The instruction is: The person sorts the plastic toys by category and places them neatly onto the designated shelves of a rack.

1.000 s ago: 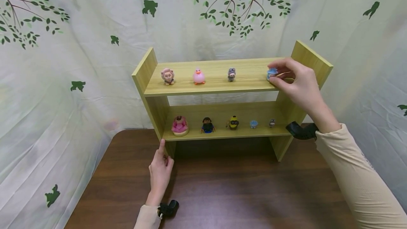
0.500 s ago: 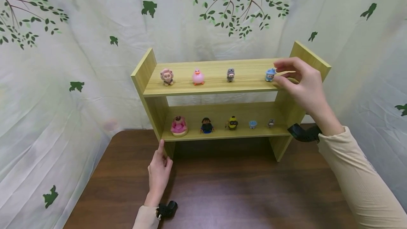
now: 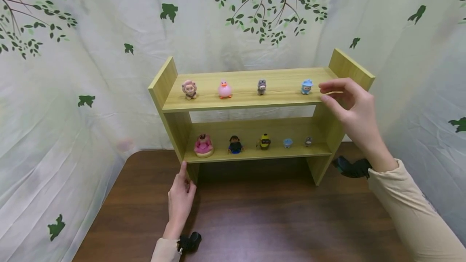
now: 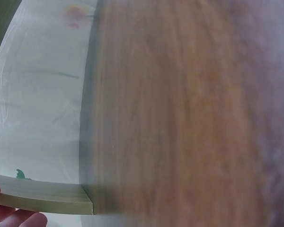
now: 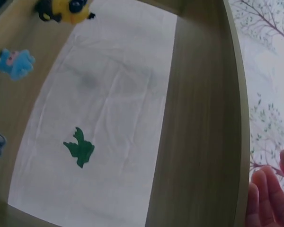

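Observation:
A small two-tier wooden shelf point(image 3: 247, 106) stands on the table. My left hand point(image 3: 180, 197) holds the lower front of its left side panel; the left wrist view has fingertips point(image 4: 32, 220) on both faces of that board point(image 4: 47, 196). At the right end of the upper tier my right hand point(image 3: 354, 110) hovers with fingers loosely bent and nothing between them. Just left of its fingertips, apart from them, a blue-hatted figurine point(image 3: 306, 87) stands upright. Along the same tier are a grey figurine point(image 3: 261, 87), a pink duck figurine point(image 3: 225, 89) and a pinkish-brown figurine point(image 3: 189, 89).
On the lower tier stand a pink bear figurine point(image 3: 204, 146), a dark-clothed figurine point(image 3: 235, 144), a yellow figurine point(image 3: 265, 141), a small blue one point(image 3: 288, 143) and a small grey one point(image 3: 308, 141). A leaf-printed curtain point(image 3: 109, 68) hangs behind the brown table point(image 3: 255, 221).
My right hand has let go of the blue-hatted figurine and moved away to the right, leaving it standing on the upper tier. The left hand stays on the side panel.

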`<state>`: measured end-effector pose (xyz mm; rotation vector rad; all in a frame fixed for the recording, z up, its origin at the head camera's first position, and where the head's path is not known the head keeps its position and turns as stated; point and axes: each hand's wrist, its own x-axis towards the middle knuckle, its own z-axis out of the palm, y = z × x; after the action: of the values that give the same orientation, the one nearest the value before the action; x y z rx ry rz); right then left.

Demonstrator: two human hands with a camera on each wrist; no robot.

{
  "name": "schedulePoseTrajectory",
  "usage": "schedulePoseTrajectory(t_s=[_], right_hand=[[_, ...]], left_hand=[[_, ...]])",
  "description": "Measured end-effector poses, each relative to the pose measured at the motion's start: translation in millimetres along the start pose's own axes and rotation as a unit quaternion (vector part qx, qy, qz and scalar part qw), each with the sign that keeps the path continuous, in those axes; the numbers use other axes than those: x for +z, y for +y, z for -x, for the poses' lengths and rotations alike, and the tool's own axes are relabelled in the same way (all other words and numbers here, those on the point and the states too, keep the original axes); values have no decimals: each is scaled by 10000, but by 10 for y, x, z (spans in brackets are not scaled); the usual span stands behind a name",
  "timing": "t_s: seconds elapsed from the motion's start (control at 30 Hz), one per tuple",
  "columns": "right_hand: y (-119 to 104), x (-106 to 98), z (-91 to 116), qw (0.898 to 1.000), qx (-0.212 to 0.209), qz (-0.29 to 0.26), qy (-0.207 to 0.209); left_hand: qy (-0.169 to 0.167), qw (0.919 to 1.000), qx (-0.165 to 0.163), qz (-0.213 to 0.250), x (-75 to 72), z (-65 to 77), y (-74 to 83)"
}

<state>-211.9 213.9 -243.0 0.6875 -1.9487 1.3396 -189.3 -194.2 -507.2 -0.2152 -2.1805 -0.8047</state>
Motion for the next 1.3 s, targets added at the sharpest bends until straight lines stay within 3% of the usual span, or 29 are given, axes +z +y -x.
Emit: schedulePoseTrajectory(t_s=[0.53, 1.07, 1.2, 1.3], right_hand=[[42, 38, 285, 9989, -289, -344, -100], [162, 186, 616, 9971, -272, -149, -695], [211, 231, 703, 9964, -281, -65, -802], [251, 271, 778, 9955, -416, 88, -849]], left_hand=[[-67, 9996, -37, -288, -75, 35, 60], [191, 9994, 35, -277, -208, -51, 218], [269, 9991, 125, -297, -245, -72, 282], [432, 9980, 388, -256, -263, -102, 334]])
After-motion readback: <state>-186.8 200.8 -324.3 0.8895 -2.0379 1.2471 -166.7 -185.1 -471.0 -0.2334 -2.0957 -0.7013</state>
